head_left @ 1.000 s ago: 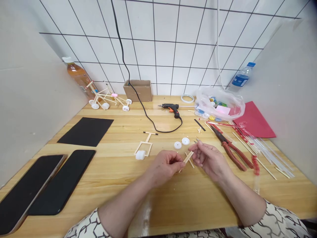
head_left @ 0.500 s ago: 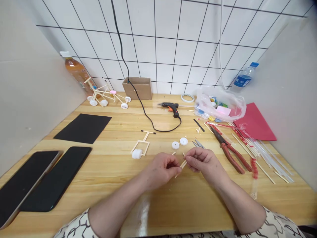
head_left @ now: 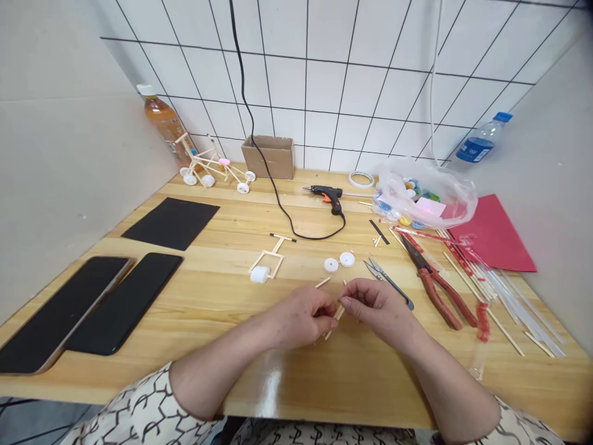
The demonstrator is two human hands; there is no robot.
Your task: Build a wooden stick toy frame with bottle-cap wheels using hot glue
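Close together over the front of the table, my left hand point(head_left: 308, 316) and my right hand point(head_left: 377, 307) both pinch thin wooden sticks point(head_left: 340, 313). Fingers hide part of the sticks, so I cannot tell how they are joined. Another short stick point(head_left: 323, 282) shows just beyond my left hand. Two white bottle caps point(head_left: 330, 265) lie behind the hands. Left of them is a small stick frame point(head_left: 277, 267) with a T-shaped handle and a white roller point(head_left: 260, 274). Thread snips point(head_left: 391, 283) rest beyond my right hand.
A black glue gun point(head_left: 330, 196) and its cable lie at the back. Red-handled pliers point(head_left: 438, 284), loose sticks and a plastic bag point(head_left: 426, 191) of caps are at right. Two phones point(head_left: 125, 303), black card point(head_left: 172, 222) and a stick-built wheeled model point(head_left: 215, 165) are at left.
The camera view has shifted, and more of the snips shows. My hands stay together on the sticks, whose angle has turned slightly steeper.
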